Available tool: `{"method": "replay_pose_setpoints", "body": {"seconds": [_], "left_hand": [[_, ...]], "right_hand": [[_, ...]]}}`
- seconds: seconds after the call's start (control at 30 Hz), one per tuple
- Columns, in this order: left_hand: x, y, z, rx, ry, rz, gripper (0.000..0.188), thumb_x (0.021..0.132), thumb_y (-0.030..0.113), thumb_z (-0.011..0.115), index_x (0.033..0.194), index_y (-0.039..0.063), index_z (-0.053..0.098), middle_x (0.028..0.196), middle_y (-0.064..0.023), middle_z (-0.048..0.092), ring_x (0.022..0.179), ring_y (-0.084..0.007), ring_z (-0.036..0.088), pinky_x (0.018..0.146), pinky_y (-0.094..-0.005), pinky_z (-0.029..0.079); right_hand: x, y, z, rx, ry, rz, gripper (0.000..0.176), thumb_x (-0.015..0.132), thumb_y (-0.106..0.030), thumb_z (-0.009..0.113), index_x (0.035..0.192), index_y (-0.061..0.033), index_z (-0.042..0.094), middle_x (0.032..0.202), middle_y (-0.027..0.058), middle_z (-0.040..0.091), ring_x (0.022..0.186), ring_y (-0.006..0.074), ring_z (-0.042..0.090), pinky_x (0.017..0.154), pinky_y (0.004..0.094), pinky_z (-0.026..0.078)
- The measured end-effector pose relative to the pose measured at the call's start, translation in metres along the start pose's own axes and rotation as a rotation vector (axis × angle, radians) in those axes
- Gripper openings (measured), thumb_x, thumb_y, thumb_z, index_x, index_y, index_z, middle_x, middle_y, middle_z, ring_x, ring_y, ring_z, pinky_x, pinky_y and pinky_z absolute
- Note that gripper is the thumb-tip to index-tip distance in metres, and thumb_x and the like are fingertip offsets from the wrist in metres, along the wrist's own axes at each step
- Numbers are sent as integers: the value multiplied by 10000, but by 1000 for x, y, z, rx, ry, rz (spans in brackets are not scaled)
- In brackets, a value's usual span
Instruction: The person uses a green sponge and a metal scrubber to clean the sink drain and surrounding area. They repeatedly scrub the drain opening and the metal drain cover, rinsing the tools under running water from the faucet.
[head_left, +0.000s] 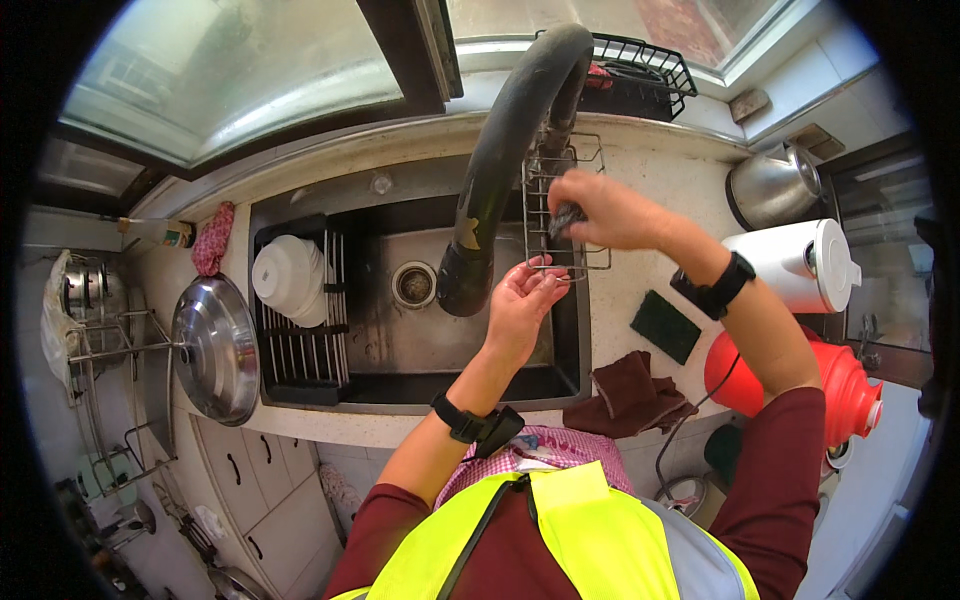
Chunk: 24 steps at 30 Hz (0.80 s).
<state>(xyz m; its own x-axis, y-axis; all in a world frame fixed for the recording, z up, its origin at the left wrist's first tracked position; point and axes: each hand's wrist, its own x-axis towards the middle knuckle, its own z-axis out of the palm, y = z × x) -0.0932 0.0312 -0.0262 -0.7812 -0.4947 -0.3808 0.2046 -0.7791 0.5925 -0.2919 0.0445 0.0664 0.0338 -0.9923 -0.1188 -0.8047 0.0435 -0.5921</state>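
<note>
A wire rack of thin metal rods is tilted over the right side of the sink, close to the tap. My left hand pinches the rack's near end between thumb and fingers. In my right hand is a dark grey scouring pad, held against or just over the rack's rods; the exact contact is hard to see. The thick black faucet arches over the sink, left of the rack, and hides part of the rack's far end.
White bowls lean in a drying rack at the sink's left. A green scouring pad and a brown cloth lie on the right counter. Beyond stand a steel kettle, a white jug and a red thermos. A pot lid sits left.
</note>
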Motion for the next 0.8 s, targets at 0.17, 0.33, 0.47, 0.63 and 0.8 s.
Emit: {"method": "replay_pose_setpoints", "body": {"seconds": [0.17, 0.33, 0.47, 0.63, 0.8], "left_hand": [[-1, 7, -14, -108, 90, 50, 228, 893, 42, 577, 1105, 11, 501, 977, -62, 600, 904, -153, 589, 830, -290, 484], [-1, 14, -22, -87, 121, 105, 141, 882, 23, 573, 1018, -3, 544, 945, -71, 598, 834, -152, 582, 782, -280, 483], [1, 17, -21, -134, 141, 60, 156, 874, 27, 590, 1019, -8, 545, 935, -69, 597, 830, -147, 578, 773, -279, 484], [1, 17, -16, -150, 188, 43, 198, 848, 21, 626, 1027, -9, 548, 932, -61, 597, 803, -145, 580, 758, -279, 499], [0, 14, -13, -136, 217, 67, 208, 846, 21, 628, 1039, -11, 557, 920, -55, 603, 789, -138, 586, 753, -275, 504]], "right_hand": [[8, -8, 45, 130, 34, -63, 235, 720, -158, 698, 903, -29, 628, 930, 155, 571, 921, 339, 577, 811, 398, 469], [30, -12, 73, 76, 268, 13, 241, 673, -132, 716, 875, -17, 648, 909, 166, 610, 917, 343, 595, 798, 397, 485], [33, -20, 75, -44, 255, 129, 228, 639, -133, 732, 824, -16, 668, 889, 180, 639, 886, 343, 627, 773, 418, 507], [33, -21, 56, -165, 56, 307, 246, 596, -137, 711, 800, -1, 682, 864, 213, 653, 840, 354, 644, 750, 411, 523], [37, -17, 55, 172, 183, 315, 230, 609, -88, 646, 816, 3, 690, 882, 232, 649, 842, 364, 640, 756, 405, 524]]}}
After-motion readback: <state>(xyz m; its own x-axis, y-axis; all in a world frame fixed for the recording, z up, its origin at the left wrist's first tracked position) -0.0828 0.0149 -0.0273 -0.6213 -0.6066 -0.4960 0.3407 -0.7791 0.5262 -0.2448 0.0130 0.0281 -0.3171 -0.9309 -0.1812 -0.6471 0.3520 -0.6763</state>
